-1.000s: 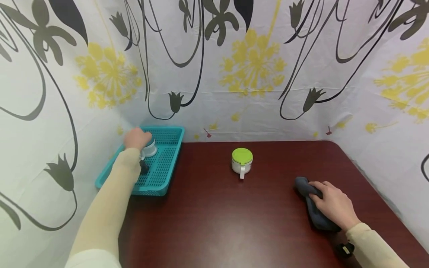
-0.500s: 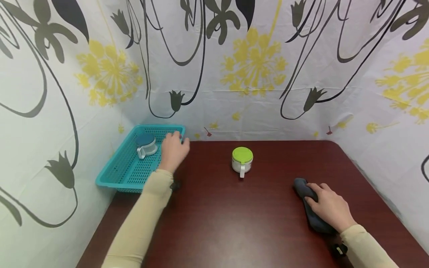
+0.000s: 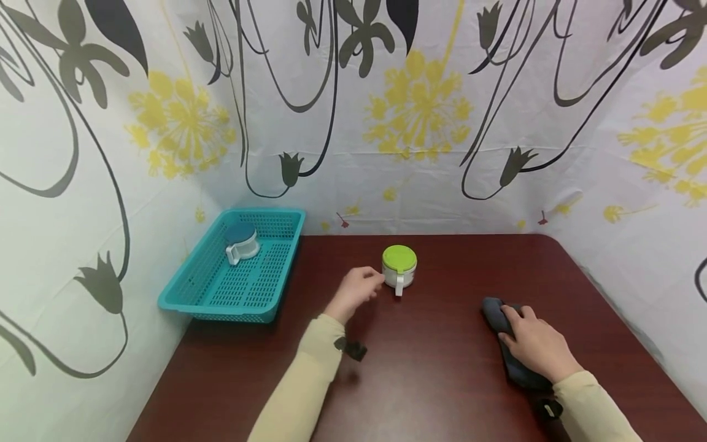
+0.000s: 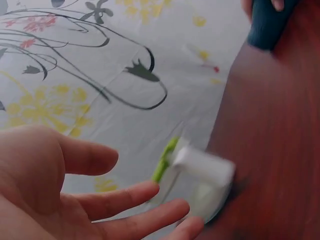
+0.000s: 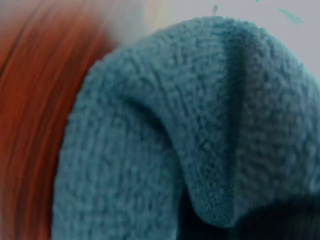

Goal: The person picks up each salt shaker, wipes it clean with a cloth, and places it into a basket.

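Note:
My left hand (image 3: 355, 292) hovers beside a white jar with a lime-green lid and a handle (image 3: 399, 259), just to its left. In the left wrist view its fingers (image 4: 137, 197) are spread and relaxed, with the blurred jar handle (image 4: 204, 165) beyond the fingertips. Nothing is held in that hand. At the right of the table, my right hand (image 3: 540, 345) grips a bunched blue-grey cloth (image 3: 521, 376). Terry-like folds of the cloth (image 5: 115, 165) fill most of the right wrist view, which hides how the fingers lie under it.
A turquoise perforated basket (image 3: 221, 310) stands at the table's back left. Inside it sits a white jar with a blue lid (image 3: 242, 242). The dark red-brown table (image 3: 431, 368) meets patterned cloth walls (image 3: 331, 135) behind and at the sides.
My left hand has left the blue-lidded jar in the basket and moved right to the green-lidded jar. The right hand and cloth have shifted slightly to the left.

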`<state>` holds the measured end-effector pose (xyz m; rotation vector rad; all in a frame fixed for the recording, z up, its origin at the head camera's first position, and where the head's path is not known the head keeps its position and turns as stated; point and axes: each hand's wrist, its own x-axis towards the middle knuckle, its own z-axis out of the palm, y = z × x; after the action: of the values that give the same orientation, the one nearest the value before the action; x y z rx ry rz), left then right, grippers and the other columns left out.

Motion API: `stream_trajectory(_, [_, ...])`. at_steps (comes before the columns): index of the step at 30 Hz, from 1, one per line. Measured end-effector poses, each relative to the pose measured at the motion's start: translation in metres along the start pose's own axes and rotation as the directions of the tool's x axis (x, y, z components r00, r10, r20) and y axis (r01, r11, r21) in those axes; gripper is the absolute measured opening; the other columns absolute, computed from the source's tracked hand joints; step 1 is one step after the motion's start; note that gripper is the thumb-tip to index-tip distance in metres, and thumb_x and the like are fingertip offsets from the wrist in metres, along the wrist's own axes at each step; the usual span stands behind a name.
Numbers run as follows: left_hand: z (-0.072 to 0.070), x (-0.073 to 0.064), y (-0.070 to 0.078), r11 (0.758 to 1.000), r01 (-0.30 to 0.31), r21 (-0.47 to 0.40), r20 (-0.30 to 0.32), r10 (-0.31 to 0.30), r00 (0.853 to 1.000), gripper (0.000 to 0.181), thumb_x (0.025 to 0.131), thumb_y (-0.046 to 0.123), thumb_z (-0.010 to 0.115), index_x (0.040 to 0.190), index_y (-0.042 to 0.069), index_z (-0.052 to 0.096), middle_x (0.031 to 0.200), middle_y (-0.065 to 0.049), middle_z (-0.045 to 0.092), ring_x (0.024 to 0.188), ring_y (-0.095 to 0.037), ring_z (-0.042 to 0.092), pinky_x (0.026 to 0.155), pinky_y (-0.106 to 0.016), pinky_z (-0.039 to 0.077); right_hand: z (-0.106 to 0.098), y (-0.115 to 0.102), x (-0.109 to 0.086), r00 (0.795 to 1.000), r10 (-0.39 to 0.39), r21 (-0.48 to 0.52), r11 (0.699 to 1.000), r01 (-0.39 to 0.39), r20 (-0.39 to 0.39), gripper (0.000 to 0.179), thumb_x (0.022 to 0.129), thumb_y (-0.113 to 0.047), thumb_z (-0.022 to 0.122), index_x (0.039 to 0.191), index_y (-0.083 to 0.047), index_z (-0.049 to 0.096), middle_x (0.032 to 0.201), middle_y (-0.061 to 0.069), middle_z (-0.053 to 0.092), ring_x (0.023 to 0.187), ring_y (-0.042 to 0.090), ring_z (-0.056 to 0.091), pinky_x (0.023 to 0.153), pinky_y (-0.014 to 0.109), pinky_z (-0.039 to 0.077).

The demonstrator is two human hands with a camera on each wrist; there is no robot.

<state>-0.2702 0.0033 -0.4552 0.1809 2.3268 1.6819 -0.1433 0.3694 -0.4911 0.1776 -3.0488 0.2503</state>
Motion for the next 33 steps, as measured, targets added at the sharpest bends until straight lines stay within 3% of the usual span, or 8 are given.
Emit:
stream_trajectory(4, [0.019, -0.002, -0.004, 1.0, 0.02, -0.021, -0.013, -0.02, 1.0, 0.024, 0.098, 0.029, 0.063, 0.106, 0.008, 0.071, 0.104, -0.018, 0.07, 0.095, -0.037, 0.066, 0.082, -0.05, 0.053, 0.0, -0.005, 0.001, 1.0, 0.021, 0.02, 1.0, -0.021, -0.021, 0.061, 0.089, -0.02, 0.076, 0.138, 0.005, 0.05, 0.118, 0.038, 0.048, 0.069, 0.039, 0.062, 0.052, 0.054, 0.049])
stream_trajectory(10, [0.037, 0.0, -0.008, 0.998, 0.042, -0.044, -0.088, -0.046, 0.995, 0.02, 0.096, 0.026, 0.063, 0.107, 0.013, 0.072, 0.106, -0.015, 0.069, 0.088, -0.036, 0.066, 0.073, -0.047, 0.053, 0.003, -0.011, 0.009, 0.998, 0.033, 0.058, 0.998, -0.03, -0.054, 0.06, 0.083, -0.015, 0.079, 0.135, 0.004, 0.054, 0.117, 0.037, 0.051, 0.066, 0.04, 0.062, 0.051, 0.054, 0.049])
stream_trajectory(17, [0.054, 0.007, -0.008, 0.996, 0.057, -0.061, -0.18, -0.067, 0.981, 0.018, 0.095, 0.026, 0.065, 0.105, 0.015, 0.076, 0.093, 0.001, 0.068, 0.07, -0.019, 0.061, 0.064, -0.035, 0.052, -0.001, -0.025, 0.021, 1.0, 0.013, 0.124, 0.992, -0.01, -0.02, 0.058, 0.081, -0.013, 0.08, 0.133, -0.002, 0.06, 0.115, 0.03, 0.059, 0.088, 0.045, 0.064, 0.062, 0.058, 0.051])
stream_trajectory(21, [0.062, 0.012, -0.005, 0.992, 0.084, -0.095, -0.175, -0.099, 0.98, 0.023, 0.095, 0.031, 0.068, 0.11, 0.016, 0.076, 0.097, 0.001, 0.068, 0.075, -0.021, 0.063, 0.065, -0.034, 0.052, -0.006, -0.038, 0.026, 1.0, 0.01, 0.156, 0.988, -0.008, -0.016, 0.057, 0.082, -0.013, 0.079, 0.135, -0.003, 0.06, 0.118, 0.028, 0.06, 0.093, 0.045, 0.064, 0.066, 0.058, 0.052])
stream_trajectory(27, [0.067, 0.017, -0.002, 0.957, 0.154, -0.247, -0.11, -0.185, 0.977, 0.039, 0.093, 0.039, 0.071, 0.121, 0.013, 0.072, 0.107, 0.0, 0.066, 0.089, -0.034, 0.068, 0.079, -0.044, 0.057, -0.009, -0.06, 0.031, 0.999, 0.003, 0.192, 0.981, 0.005, -0.039, 0.056, 0.084, -0.014, 0.078, 0.136, -0.007, 0.061, 0.119, 0.025, 0.062, 0.095, 0.041, 0.064, 0.068, 0.056, 0.052])
stream_trajectory(29, [0.067, 0.018, -0.002, 0.941, 0.156, -0.301, -0.1, -0.194, 0.976, 0.039, 0.092, 0.04, 0.072, 0.117, 0.01, 0.072, 0.107, -0.002, 0.065, 0.09, -0.032, 0.068, 0.08, -0.043, 0.058, -0.01, -0.068, 0.034, 0.999, 0.005, 0.198, 0.98, 0.005, -0.049, 0.055, 0.084, -0.014, 0.078, 0.136, -0.007, 0.061, 0.119, 0.024, 0.062, 0.097, 0.041, 0.064, 0.069, 0.056, 0.053])
stream_trajectory(33, [0.066, 0.018, -0.007, 0.903, 0.146, -0.405, -0.104, -0.204, 0.973, 0.034, 0.088, 0.038, 0.076, 0.101, 0.006, 0.073, 0.096, -0.003, 0.067, 0.077, -0.022, 0.065, 0.071, -0.036, 0.058, -0.007, -0.084, 0.041, 0.997, 0.01, 0.209, 0.978, 0.006, -0.076, 0.053, 0.085, -0.014, 0.078, 0.135, -0.01, 0.062, 0.119, 0.022, 0.062, 0.096, 0.039, 0.064, 0.067, 0.054, 0.053])
